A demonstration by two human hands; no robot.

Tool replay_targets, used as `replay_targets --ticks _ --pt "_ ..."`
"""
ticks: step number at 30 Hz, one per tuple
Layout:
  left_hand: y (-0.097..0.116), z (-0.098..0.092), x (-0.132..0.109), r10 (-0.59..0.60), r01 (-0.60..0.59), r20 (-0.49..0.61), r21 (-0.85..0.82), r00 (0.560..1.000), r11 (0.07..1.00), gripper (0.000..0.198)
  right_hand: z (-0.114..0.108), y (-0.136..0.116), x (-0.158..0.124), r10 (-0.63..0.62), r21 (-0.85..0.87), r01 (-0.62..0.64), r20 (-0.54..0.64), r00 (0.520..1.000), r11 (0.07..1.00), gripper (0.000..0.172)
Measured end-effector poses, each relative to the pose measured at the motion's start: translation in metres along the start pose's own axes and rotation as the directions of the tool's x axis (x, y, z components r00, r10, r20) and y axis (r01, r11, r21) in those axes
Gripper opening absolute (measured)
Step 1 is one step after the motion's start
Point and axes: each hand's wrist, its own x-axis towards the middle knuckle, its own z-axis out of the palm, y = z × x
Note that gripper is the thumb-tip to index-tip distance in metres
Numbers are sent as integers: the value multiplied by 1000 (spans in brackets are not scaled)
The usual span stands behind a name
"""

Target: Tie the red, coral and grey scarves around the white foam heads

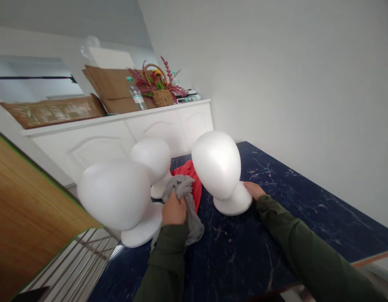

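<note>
Three white foam heads stand on the dark blue marbled table: one at the right (216,163), one at the near left (115,193) and one behind it (151,158). Bunched grey cloth (194,226) is gripped in my left hand (174,209), between the near left head and the right one. My right hand (255,191) touches the base of the right head at its right side, fingers partly hidden behind it. Red cloth (196,193) lies beyond the grey cloth, partly covered by it and by the right head.
The dark blue table (291,205) reaches to the grey wall. Behind it, a white cabinet (108,138) bears cardboard (115,88), a plastic bottle (137,96) and a flower basket (162,97). At the left are a wooden panel (30,209) and a wire rack (77,262).
</note>
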Motion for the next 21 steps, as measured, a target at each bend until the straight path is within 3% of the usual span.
replay_targets --ticks 4,9,11,15,21 --pt "8 -8 -6 -21 -17 -117 -314 993 949 29 -4 -5 -11 85 -68 -92 -95 992 993 31" --pt "25 0 -21 -93 -61 -203 -644 975 763 25 -7 -12 -23 133 -159 -163 -180 975 974 25" --pt "35 6 -31 -85 -73 -196 -681 977 729 30 -7 -14 -27 129 -188 -166 -194 972 968 26" --pt "55 15 -58 69 -196 -207 -693 976 694 38 -5 -13 -31 129 -236 -187 -240 962 954 22" --pt "67 19 -85 303 -432 -311 -586 901 686 42 -6 -12 -35 135 -218 -219 -347 928 951 18"
